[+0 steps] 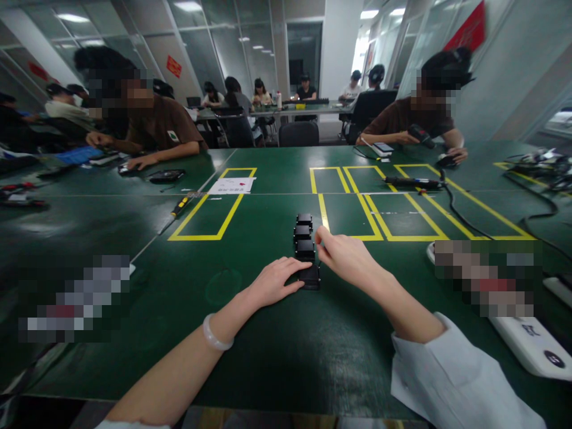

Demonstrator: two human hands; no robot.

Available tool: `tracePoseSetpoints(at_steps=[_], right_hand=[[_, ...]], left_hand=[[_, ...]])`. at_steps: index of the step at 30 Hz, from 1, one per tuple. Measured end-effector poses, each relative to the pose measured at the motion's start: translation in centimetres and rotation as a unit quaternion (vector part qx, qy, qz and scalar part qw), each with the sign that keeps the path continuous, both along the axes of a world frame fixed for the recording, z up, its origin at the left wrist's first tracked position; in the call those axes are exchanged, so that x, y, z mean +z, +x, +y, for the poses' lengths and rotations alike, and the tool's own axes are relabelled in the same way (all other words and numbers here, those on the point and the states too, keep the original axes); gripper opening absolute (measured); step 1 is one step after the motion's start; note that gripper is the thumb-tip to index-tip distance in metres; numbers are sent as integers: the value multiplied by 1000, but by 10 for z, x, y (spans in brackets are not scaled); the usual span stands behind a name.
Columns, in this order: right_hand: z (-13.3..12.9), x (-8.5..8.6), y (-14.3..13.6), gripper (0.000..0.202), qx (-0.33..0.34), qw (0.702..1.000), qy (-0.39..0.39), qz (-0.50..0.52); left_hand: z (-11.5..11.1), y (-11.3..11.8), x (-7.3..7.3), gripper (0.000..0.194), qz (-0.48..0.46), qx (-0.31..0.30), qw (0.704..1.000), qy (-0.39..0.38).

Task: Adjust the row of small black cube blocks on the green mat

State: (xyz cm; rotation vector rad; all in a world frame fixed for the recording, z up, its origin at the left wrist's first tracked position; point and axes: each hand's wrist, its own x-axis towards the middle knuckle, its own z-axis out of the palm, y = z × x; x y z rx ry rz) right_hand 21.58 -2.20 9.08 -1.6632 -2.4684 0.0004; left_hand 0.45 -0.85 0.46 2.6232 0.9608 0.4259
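Several small black blocks (305, 248) stand in a line on the green table, running away from me, with small bright spots along their sides. My left hand (277, 281) is on the nearest black block (311, 276), its fingers over the far part and its thumb at the near left edge. My right hand (342, 253) is closed in a pinch just right of the line, close to the gap between the two nearest blocks. Whatever its fingertips hold, if anything, is hidden or too small to make out.
Yellow tape rectangles mark the green table (268, 357). A yellow-black screwdriver (180, 207) lies left and a black corded tool (413, 183) lies right. White power strips (531, 339) flank my arms. Across the table, one person (170, 119) bends over parts; another (402, 122) holds a power drill.
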Motion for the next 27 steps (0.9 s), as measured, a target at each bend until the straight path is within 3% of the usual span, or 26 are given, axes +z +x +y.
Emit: tracePoseSetpoints(at_steps=[23, 27], right_hand=[[-1, 4, -2, 28, 8, 1000, -22, 5], [0, 3, -1, 23, 1, 1000, -17, -4]], left_hand=[[1, 0, -1, 43, -5, -5, 1000, 1], [0, 0, -1, 43, 0, -1, 1000, -2]])
